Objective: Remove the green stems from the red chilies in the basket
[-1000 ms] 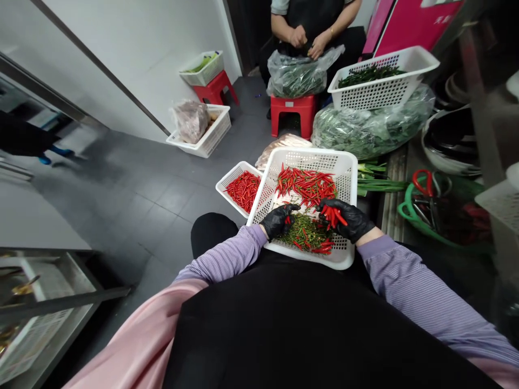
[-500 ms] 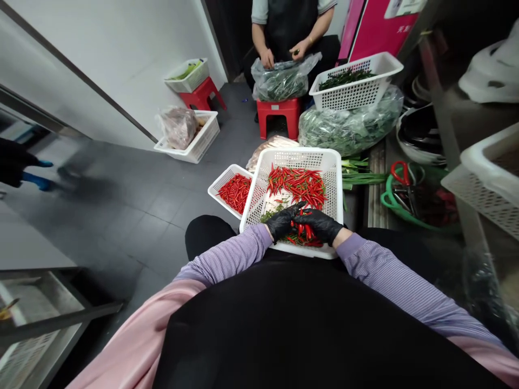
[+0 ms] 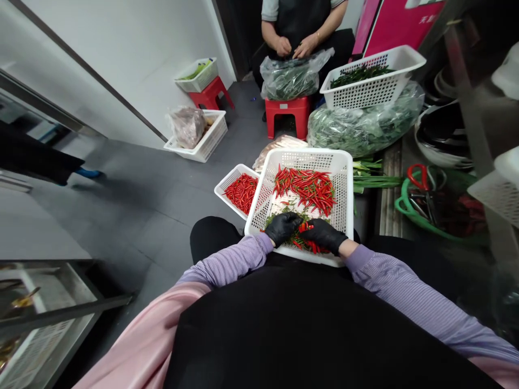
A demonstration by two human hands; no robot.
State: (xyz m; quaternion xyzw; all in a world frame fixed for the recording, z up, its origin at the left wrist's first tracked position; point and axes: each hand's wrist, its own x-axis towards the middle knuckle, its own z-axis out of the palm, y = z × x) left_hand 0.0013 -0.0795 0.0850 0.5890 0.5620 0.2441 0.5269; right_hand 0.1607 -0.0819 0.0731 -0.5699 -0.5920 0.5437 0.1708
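A white perforated basket [image 3: 346, 178] rests on my lap. Red chillies [image 3: 310, 189] with green stems are heaped in its far half, and loose green stems [image 3: 275, 215] lie at the near left. My left hand [image 3: 284, 228], in a black glove, is closed over the stems with its fingertips pinched; whatever they hold is too small to make out. Beside it, my right hand [image 3: 325, 235], gloved alike, is closed around a few red chillies that show at its fingertips. More chillies lie beneath the right hand.
A smaller white basket of red chillies [image 3: 242, 193] stands on the floor at left. Ahead, a co-worker [image 3: 304, 32] handles greens in a bag on a red stool [image 3: 287, 116]. At right are a green basket [image 3: 401, 204] with scissors and a metal shelf. Someone's blue shoe [image 3: 88, 173] shows far left.
My hands have drawn slightly apart, the left moving off the chillies toward the stems. The passer-by at left has stepped rightward. The whole view has shifted a little.
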